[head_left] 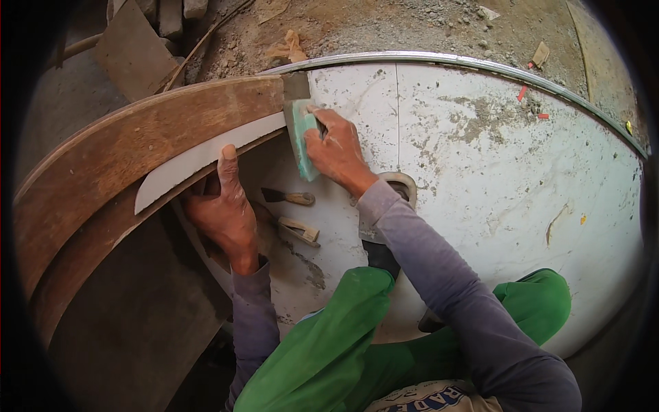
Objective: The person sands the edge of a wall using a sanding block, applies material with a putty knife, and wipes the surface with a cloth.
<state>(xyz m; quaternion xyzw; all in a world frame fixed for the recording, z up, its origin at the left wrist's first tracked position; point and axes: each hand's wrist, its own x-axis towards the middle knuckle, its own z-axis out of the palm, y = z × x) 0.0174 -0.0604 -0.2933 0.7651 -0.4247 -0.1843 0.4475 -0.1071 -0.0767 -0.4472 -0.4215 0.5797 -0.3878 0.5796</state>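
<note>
My right hand [338, 147] is closed on a pale green hand float [302, 152], which stands on edge by the right end of a curved brown wooden piece [199, 113]. Along the lower part of that piece runs a white strip [206, 156] with a curved left end. My left hand [223, 209] grips the lower wooden edge, its thumb up over the strip and its fingers bent beneath, partly hidden. Below the strip lie a scraper [292, 197] with a wooden handle and a second wooden-handled tool [300, 231].
I sit over a white, mortar-spotted panel [494, 199] with a metal strip [412, 56] along its far edge. Gravelly ground [412, 27] lies beyond. A brown board [134, 55] leans at the far left. Small red bits [542, 116] lie at the right.
</note>
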